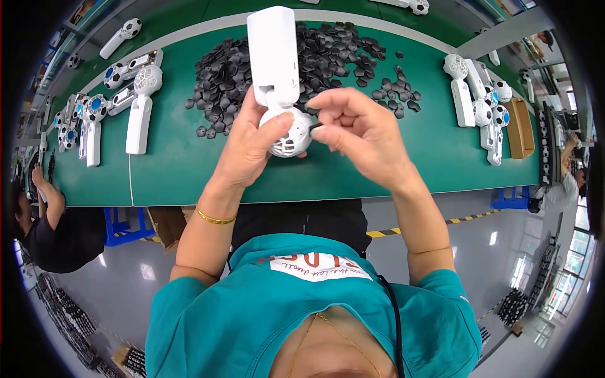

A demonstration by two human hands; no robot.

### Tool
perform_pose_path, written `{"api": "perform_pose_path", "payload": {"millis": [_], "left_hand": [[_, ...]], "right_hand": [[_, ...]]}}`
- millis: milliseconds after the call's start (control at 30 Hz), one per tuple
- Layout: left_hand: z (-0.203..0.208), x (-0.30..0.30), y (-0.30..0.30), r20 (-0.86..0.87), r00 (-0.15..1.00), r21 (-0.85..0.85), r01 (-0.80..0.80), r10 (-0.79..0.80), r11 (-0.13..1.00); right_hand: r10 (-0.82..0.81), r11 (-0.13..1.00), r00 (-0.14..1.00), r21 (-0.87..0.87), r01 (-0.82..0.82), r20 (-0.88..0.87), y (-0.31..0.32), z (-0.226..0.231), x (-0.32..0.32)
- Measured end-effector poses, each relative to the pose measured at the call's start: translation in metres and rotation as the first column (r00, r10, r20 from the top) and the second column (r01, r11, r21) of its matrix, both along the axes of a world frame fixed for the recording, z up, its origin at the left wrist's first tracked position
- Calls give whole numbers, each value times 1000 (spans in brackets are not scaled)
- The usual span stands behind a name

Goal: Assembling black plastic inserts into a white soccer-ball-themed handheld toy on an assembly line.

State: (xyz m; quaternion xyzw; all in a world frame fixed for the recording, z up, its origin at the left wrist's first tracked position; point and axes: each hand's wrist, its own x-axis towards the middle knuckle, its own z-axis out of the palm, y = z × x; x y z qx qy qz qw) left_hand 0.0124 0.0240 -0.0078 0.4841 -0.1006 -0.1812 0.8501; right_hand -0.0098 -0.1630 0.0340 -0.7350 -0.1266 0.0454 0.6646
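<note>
A white handheld device (272, 53) with a ball-shaped end (293, 142) is upheld over the green table, its flat handle pointing away from me. My left hand (247, 142) wraps round the neck and ball, with the thumb across the ball's front. The ball has round holes and slotted openings. At its right side my right hand (368, 135) pinches a small black piece (315, 126) between thumb and finger, at the ball's surface. Whether that piece is seated in the ball cannot be made out. Beyond my hands lies a heap of black pentagon pieces (222, 85).
On the left of the green table (183, 167) lie several white devices (140, 123), some with black-and-blue patches. More devices (463, 101) lie at the right, by an open cardboard box (520, 129). A co-worker (53, 214) sits at the far left, near a blue stool (123, 227).
</note>
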Motion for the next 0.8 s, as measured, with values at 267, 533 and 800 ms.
{"api": "perform_pose_path", "payload": {"millis": [267, 533, 800], "left_hand": [[-7, -4, -5, 77, 996, 72, -52, 47, 996], [-8, -7, -10, 92, 992, 84, -91, 83, 992], [-8, -13, -24, 148, 980, 170, -158, 134, 973]], "right_hand": [[51, 980, 985, -198, -18, 166, 3, -9, 1], [54, 974, 997, -223, -41, 55, 1, -13, 4], [54, 997, 994, -50, -59, -90, -3, -29, 5]]}}
